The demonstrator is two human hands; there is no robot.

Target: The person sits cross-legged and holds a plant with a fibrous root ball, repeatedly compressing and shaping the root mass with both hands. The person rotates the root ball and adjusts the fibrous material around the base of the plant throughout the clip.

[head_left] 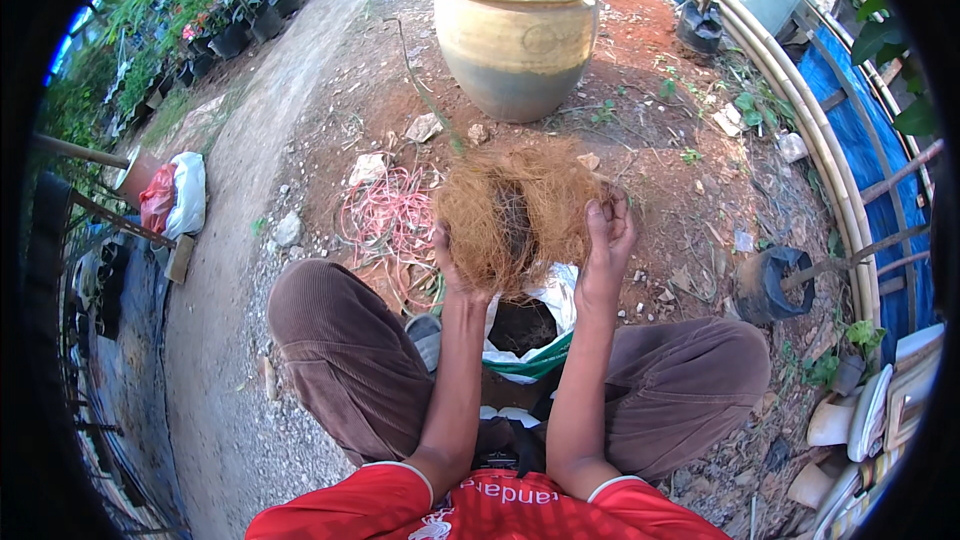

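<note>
- Your left hand (456,265), partly hiding, is cupping the brown fuzz (553,208).
- Your right hand (611,240), half curled, is holding its other side.
- The fuzz is sitting between them, near the white bag (562,292).

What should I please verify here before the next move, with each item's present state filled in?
1. Brown fibre supported on both sides: ok; the left hand and right hand hold it.
2. Dark clump fully covered by the fibre: not ok; it shows through the gap in the middle.
3. White-and-green bag open: ok; dark loose material shows inside.
4. Pink string neatly gathered: not ok; it lies in a loose tangle.
5. Large tan pot upright: ok.
6. Pot bottom empty: cannot tell; it is hidden from this view.
</note>
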